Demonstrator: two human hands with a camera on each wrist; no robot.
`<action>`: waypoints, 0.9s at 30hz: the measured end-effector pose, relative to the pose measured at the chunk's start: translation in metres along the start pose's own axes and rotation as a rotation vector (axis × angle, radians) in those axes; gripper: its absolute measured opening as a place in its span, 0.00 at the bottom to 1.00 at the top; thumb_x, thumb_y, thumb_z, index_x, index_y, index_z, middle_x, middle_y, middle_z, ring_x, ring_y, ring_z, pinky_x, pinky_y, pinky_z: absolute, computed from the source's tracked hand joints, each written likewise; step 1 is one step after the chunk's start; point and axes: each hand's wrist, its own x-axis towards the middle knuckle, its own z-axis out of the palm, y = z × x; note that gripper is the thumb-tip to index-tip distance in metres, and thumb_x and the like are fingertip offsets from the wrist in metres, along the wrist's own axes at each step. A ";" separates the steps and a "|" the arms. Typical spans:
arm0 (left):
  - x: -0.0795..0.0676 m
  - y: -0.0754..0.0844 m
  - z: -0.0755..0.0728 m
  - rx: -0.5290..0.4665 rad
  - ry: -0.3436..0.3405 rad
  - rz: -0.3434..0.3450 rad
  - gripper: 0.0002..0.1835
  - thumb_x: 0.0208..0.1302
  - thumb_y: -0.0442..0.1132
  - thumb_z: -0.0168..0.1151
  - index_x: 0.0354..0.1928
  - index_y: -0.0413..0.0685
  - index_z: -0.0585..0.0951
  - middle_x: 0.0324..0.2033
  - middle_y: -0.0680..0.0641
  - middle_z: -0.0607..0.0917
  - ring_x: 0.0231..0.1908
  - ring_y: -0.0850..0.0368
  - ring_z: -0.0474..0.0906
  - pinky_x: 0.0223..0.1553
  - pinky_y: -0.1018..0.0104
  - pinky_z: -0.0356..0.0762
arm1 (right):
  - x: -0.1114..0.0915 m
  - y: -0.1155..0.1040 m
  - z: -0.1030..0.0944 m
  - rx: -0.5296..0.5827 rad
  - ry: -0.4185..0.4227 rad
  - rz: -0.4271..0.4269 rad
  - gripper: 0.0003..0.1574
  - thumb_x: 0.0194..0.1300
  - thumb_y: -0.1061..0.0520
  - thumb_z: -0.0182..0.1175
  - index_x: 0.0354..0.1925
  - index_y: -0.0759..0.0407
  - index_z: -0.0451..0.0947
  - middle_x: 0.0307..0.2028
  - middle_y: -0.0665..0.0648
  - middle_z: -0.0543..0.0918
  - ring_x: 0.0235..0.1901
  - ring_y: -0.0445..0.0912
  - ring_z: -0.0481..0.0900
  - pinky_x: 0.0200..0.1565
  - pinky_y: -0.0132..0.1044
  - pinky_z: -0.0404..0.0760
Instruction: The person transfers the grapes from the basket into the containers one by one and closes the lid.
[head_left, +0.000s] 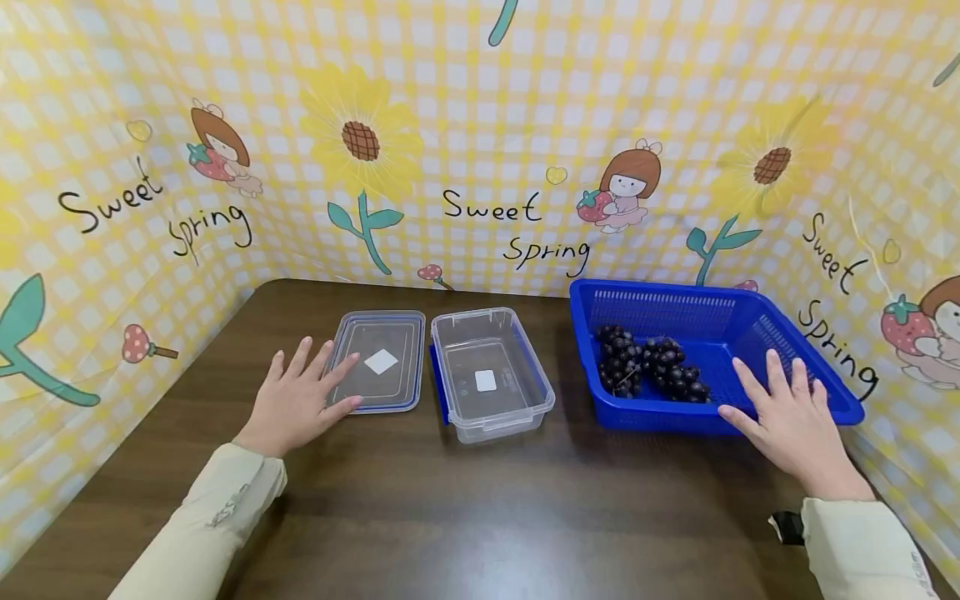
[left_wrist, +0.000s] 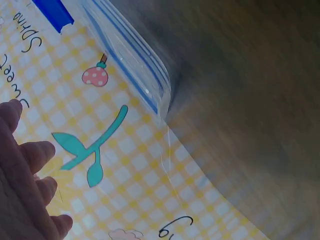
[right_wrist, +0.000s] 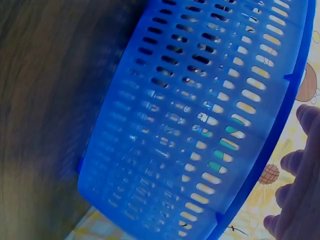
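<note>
At the far left, a yellow and white checked cloth (head_left: 480, 67) is hanging like a wall, and it is going around the back and the right side too. Next, a person's left hand (head_left: 300, 408) is reaching out from a pale sleeve (head_left: 213, 508), with its fingers (head_left: 341, 372) pointing out, spread wide apart. Its thumb and first finger are covering a bit of the left edge of a clear plastic lid (head_left: 397, 333), but I cannot tell if they are touching it. The lid is lying flat on the brown counter (head_left: 450, 517) and is showing a white diamond sticker (head_left: 381, 361). Just beside it, in the middle, a clear plastic box (head_left: 495, 427) is sitting with its top open and a blue flap (head_left: 441, 387) hanging on its left side. Farther right, dark grapes (head_left: 663, 367) are lying in the left part of a blue plastic basket (head_left: 675, 421) full of little slots. At the far right, the right hand (head_left: 798, 433) is reaching over the basket's near rim, its fingers spreading apart too, and I cannot tell if they are touching the rim.
</note>
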 end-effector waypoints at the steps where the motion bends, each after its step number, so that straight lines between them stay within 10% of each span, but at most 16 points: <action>1: 0.002 0.001 0.000 -0.001 -0.007 0.009 0.38 0.67 0.67 0.43 0.70 0.51 0.65 0.68 0.32 0.62 0.69 0.30 0.48 0.63 0.31 0.45 | 0.002 -0.001 -0.002 0.015 -0.012 0.003 0.47 0.72 0.34 0.43 0.74 0.62 0.47 0.66 0.84 0.48 0.64 0.81 0.41 0.58 0.75 0.42; 19: 0.080 0.071 -0.014 -0.133 -0.111 0.138 0.37 0.67 0.64 0.47 0.73 0.54 0.61 0.69 0.39 0.62 0.71 0.35 0.45 0.66 0.36 0.44 | 0.102 -0.031 -0.046 0.518 -0.595 0.019 0.48 0.75 0.33 0.26 0.74 0.63 0.28 0.71 0.76 0.36 0.68 0.74 0.38 0.62 0.70 0.43; 27: 0.082 0.075 -0.009 -0.215 -0.161 0.128 0.43 0.63 0.72 0.43 0.72 0.51 0.63 0.68 0.37 0.63 0.70 0.34 0.45 0.66 0.35 0.45 | 0.136 -0.045 -0.053 0.706 -0.811 0.229 0.58 0.67 0.24 0.23 0.71 0.61 0.16 0.69 0.80 0.36 0.62 0.74 0.59 0.55 0.64 0.69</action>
